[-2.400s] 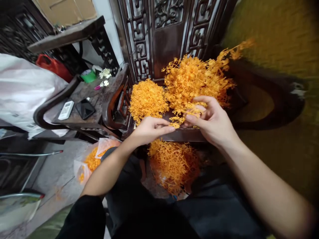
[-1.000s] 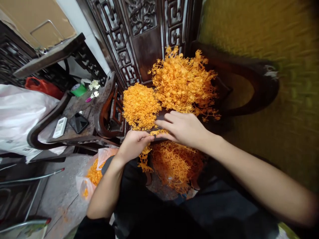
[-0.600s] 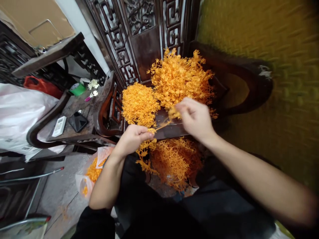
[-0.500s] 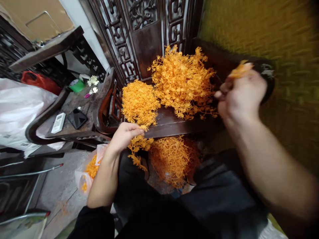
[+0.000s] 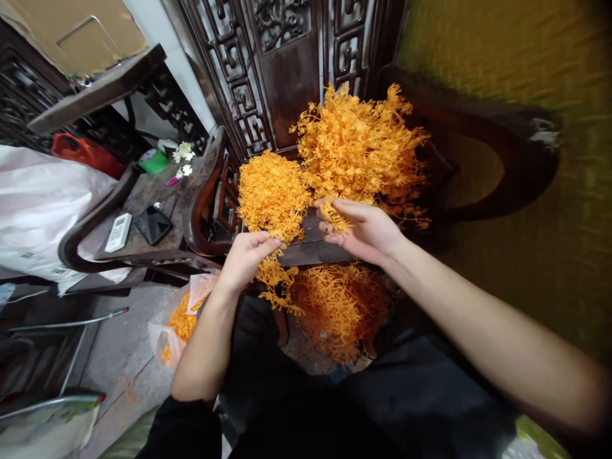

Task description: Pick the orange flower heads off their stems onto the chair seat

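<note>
My left hand [image 5: 248,258] pinches an orange plastic sprig [image 5: 278,284], which hangs down below the fingers over my knee. To its right, my right hand [image 5: 363,229] has its fingers curled around a few small orange plastic pieces [image 5: 336,218]; their exact shape is hard to make out. Behind the left hand lies a low heap of small orange pieces [image 5: 272,191] on the dark wooden chair seat [image 5: 310,252]. A taller pile of branched orange sprigs [image 5: 358,146] rises beside it, just beyond the right hand.
Thin orange stems [image 5: 339,306] fill the space below the seat edge, between my legs. A plastic bag of orange pieces [image 5: 182,319] stands on the floor at left. A neighbouring wooden chair [image 5: 138,245] bears a dark phone-like object [image 5: 153,225], a white device [image 5: 118,233] and green tape [image 5: 153,162].
My right hand has come in from the far right to beside my left hand, still holding orange pieces. The left hand keeps its sprig. The view has shifted slightly.
</note>
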A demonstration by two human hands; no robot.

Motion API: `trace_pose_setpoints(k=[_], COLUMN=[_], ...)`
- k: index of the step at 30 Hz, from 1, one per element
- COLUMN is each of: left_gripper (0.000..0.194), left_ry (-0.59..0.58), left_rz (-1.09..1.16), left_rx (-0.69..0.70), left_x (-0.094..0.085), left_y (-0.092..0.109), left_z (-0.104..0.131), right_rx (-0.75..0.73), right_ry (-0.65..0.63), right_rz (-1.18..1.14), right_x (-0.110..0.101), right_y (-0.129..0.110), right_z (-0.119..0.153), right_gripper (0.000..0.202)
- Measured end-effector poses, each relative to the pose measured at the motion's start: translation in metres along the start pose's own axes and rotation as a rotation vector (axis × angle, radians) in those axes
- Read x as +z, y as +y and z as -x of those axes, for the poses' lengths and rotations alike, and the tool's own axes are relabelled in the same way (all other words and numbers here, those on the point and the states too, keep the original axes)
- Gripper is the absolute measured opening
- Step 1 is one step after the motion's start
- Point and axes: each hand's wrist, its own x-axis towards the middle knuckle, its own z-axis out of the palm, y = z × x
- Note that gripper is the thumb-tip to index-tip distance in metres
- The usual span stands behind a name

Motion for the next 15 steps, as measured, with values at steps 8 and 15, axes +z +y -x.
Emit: trace_pose_setpoints(k=[8, 15], left_gripper=[0.031, 0.035], left_ry=[0.010, 0.062], left_rz=[-0.135, -0.218], left_rx=[-0.013, 0.004], left_x=[0.004, 0.008], left_y=[-0.001, -0.007], left_z=[-0.001, -0.009], right_rx=[0.132, 0.030], right_ry=[0.123, 0.185], right_rz=[-0.103, 0.118], right_x=[0.016, 0.018], right_y=[0.003, 0.019], right_z=[-0.003, -0.019], right_gripper=[0.012, 0.027])
